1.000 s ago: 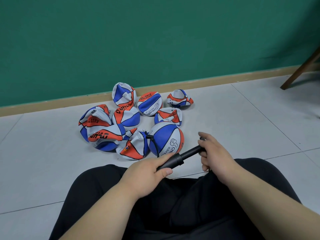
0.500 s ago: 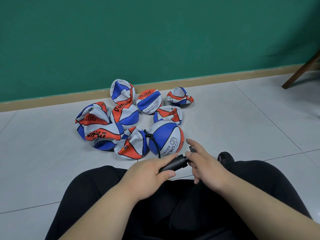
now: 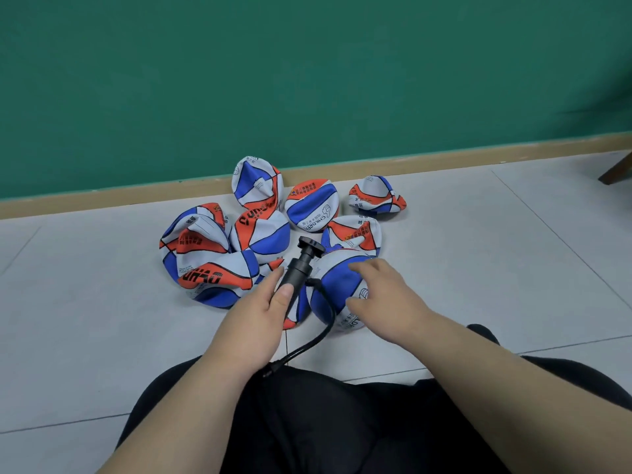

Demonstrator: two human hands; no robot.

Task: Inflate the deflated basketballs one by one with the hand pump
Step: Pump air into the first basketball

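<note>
Pump (image 3: 297,273) in left hand (image 3: 254,313), right hand (image 3: 383,295) over ball (image 3: 333,285) — tiles (image 3: 496,261) spread rightward.

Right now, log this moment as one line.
left hand: grips hand pump | right hand: spread over round basketball, contact unclear | deflated basketballs: heaped behind

A black plastic hand pump (image 3: 298,271) stands tilted, handle nearly pushed in, its black hose (image 3: 316,338) looping down. Just beside it sits a rounded blue, white and orange basketball (image 3: 337,289). Crumpled deflated basketballs (image 3: 205,265) cluster behind.
</note>
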